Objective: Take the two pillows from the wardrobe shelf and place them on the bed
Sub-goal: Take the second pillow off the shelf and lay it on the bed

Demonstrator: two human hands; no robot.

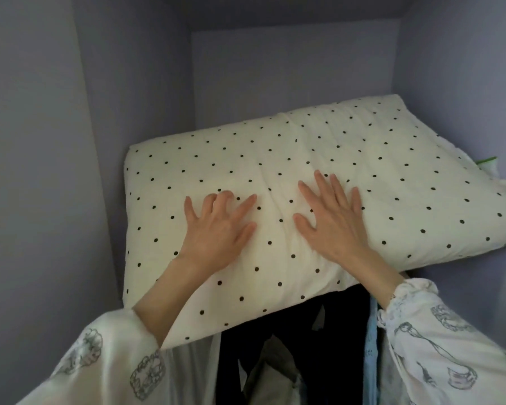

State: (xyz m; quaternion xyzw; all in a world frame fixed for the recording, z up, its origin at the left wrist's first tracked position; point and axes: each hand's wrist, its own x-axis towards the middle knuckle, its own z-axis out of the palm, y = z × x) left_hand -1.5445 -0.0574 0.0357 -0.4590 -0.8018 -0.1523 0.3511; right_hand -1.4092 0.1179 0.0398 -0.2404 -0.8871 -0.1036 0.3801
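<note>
A cream pillow with black dots (362, 159) lies on the wardrobe shelf, filling most of it, and its near edge hangs out over the shelf front. My left hand (219, 229) rests palm down on its top with fingers spread, slightly curled. My right hand (330, 214) lies flat beside it, fingers spread. Neither hand grips the fabric. Only one pillow surface shows; whether a second lies under it is hidden.
Pale grey wardrobe walls (41, 171) close in at left, back and right. Dark hanging clothes (304, 346) and a light blue garment (373, 346) hang below the shelf. A green-edged item (487, 161) peeks out behind the pillow's right side.
</note>
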